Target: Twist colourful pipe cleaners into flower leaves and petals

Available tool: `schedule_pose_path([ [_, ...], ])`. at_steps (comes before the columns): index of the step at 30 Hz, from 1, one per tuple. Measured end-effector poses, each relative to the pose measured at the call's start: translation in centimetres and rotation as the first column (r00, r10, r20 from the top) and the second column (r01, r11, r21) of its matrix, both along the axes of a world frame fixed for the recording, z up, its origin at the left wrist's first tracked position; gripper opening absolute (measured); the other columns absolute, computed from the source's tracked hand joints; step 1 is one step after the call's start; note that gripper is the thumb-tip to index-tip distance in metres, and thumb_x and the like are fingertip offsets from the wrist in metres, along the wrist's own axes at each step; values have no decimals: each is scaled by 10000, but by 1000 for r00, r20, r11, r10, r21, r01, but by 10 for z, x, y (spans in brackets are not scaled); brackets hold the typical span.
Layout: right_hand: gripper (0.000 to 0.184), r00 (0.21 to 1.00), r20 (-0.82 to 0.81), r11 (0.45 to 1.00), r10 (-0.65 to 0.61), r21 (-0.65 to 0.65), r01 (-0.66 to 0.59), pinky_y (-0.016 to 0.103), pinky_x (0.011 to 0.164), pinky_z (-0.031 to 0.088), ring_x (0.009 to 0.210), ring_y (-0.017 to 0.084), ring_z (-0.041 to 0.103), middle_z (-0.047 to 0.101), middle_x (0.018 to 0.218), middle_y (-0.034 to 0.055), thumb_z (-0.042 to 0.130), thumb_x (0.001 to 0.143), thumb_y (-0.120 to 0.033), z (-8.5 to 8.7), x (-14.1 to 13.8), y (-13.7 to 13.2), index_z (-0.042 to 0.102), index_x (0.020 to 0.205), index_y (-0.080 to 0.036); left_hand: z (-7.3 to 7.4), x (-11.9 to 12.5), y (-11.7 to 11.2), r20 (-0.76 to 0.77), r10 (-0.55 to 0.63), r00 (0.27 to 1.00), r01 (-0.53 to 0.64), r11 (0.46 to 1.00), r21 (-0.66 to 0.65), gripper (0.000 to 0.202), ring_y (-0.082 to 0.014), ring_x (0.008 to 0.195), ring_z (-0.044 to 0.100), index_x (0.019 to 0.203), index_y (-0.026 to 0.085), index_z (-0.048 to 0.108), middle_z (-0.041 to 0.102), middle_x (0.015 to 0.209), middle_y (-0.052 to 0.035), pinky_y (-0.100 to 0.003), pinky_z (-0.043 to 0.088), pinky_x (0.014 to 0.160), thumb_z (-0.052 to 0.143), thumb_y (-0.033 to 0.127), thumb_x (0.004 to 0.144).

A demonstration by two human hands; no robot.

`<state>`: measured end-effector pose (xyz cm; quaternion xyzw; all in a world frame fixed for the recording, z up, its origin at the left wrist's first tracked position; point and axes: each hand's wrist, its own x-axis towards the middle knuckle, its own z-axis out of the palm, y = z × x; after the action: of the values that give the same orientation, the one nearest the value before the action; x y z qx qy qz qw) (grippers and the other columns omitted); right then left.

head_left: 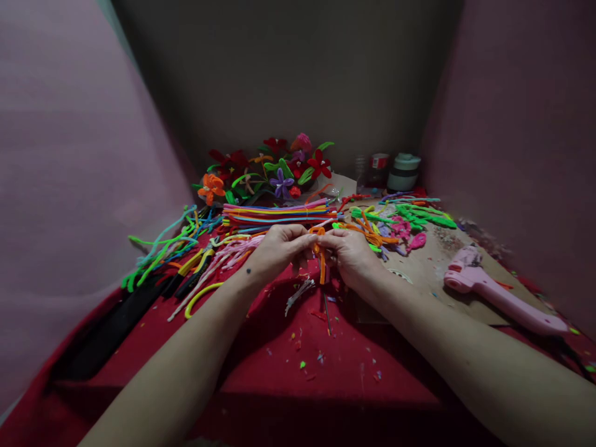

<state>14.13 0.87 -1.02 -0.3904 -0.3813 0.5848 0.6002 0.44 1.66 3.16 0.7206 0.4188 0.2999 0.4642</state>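
Observation:
Both my hands meet at the middle of the red cloth. My left hand [279,248] pinches the looped top of an orange pipe cleaner [320,251]. My right hand [351,256] is closed on the same orange pipe cleaner from the right side. Its free end hangs down between the two hands. A thin dark wire or stick [326,313] lies on the cloth just below.
A bundle of straight pipe cleaners [279,214] lies behind my hands, loose ones spread to the left [162,248]. Finished pipe-cleaner flowers [274,167] stand at the back. Green and orange bent pieces [410,217] and a pink glue gun [493,292] lie on cardboard at right. Two jars [403,171] stand behind.

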Motion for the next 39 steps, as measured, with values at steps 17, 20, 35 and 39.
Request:
schedule_pose_path([
  [17,164,990,-134,998,-48,-53,41,186,342,203,349,38,367,475,419,-49,685,499,-171,6,-1,0,527,519,-133,-19,9,1,244,5,970,44,980,-194,272,-110,389,524,757,164,432,559,512,44,-225,439,375,669,193,627],
  [20,140,986,-165,997,-40,-74,28,188,343,221,355,44,380,496,436,-47,670,514,-150,5,0,2,533,541,-134,-22,12,1,162,40,986,-20,992,-126,166,-97,366,490,725,162,450,525,495,55,-222,418,370,600,189,660],
  [35,66,959,-282,984,13,-164,-62,171,317,239,344,41,364,481,434,-40,572,625,-84,-2,-1,8,543,581,-123,-29,13,2,-59,26,998,-20,994,105,173,-104,492,515,740,158,526,543,602,28,-207,416,450,444,92,603],
  [39,84,965,-264,986,1,-158,-44,157,304,229,343,39,379,498,444,-19,562,637,-68,2,0,7,539,570,-113,-21,13,0,104,-11,995,26,988,-153,138,-116,393,529,670,163,447,530,519,40,-227,441,364,477,76,568],
])
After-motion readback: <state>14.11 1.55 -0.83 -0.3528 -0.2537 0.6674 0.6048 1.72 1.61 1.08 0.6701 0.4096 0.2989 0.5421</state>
